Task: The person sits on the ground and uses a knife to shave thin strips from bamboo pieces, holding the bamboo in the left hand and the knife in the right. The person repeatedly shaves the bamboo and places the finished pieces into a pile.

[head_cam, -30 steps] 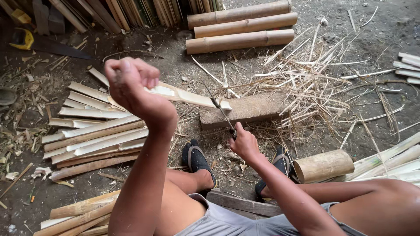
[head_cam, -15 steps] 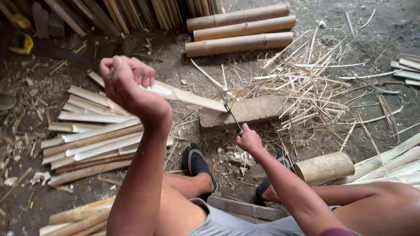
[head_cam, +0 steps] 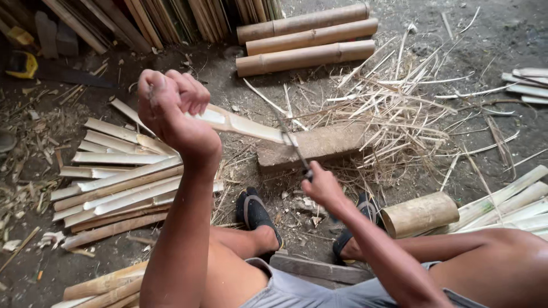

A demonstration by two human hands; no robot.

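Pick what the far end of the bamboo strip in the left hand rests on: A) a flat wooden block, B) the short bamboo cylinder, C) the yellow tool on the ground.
A: the left hand holds the bamboo strip, whose far end lies on the wooden block, where the right hand's blade meets it.

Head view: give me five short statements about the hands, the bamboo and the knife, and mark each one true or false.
1. The left hand grips a flat split strip of pale bamboo. True.
2. The right hand is empty. False: it holds a thin dark-bladed knife.
3. The knife blade meets the strip over the brown rectangular wooden block. True.
4. Three round tan bamboo poles lie stacked on the person's lap. False: they lie on the dirt ground at the top of the view.
5. The person is barefoot. False: dark sandals are on the feet.
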